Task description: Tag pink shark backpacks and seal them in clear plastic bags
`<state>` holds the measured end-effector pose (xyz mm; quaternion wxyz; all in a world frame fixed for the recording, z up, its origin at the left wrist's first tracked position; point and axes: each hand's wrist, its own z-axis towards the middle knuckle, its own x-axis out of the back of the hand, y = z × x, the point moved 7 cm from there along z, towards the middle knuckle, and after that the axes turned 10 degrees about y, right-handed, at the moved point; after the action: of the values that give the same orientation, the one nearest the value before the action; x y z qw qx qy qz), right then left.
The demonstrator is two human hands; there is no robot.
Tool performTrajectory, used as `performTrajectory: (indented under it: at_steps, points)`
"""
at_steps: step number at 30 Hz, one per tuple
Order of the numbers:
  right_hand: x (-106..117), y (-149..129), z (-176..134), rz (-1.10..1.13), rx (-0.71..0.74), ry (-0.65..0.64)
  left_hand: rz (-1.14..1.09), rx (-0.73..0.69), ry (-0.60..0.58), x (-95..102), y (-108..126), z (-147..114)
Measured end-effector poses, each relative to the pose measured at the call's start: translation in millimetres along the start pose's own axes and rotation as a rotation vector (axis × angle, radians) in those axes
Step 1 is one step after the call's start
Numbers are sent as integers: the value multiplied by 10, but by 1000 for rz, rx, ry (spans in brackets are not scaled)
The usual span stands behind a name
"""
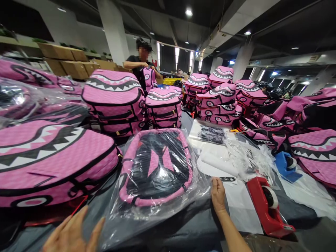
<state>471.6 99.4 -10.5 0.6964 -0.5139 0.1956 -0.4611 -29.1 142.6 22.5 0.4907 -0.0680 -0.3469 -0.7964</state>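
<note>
In front of me a pink and black backpack lies flat inside a clear plastic bag, its black back panel facing up. The bag's loose lower part spreads towards me over the dark table cover. My right hand is closed at the bag's right corner, pinching the plastic between thumb and fingers. At the lower left, my left hand has its fingers apart beside the bag's left edge; whether it touches the plastic I cannot tell. Close to that hand lies a large pink backpack with a shark-mouth print.
On the right stand a red tape dispenser and a blue tape dispenser. White paper sheets and crumpled clear plastic bags lie nearby. Several stacked pink backpacks line the back. Beyond them a person handles a small pink bag.
</note>
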Motion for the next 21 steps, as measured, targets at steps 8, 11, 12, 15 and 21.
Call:
performTrajectory:
  at_steps: [8, 11, 12, 15, 21]
  points:
    - [-7, -31, -38, 5, -14, -21, -44, -525, -294, -379, 1320, -171]
    - [-8, -38, -42, 6, -18, -19, -81, -548, -344, -401, 1338, -186]
    - [-8, -43, -44, 7, -19, -17, -102, -541, -365, -391, 1336, -180]
    - [-1, -76, -52, 9, -17, -16, -170, -539, -351, -309, 1391, -103]
    - [34, -200, 1, 7, 33, -29, -204, -785, -132, -287, 1640, 180]
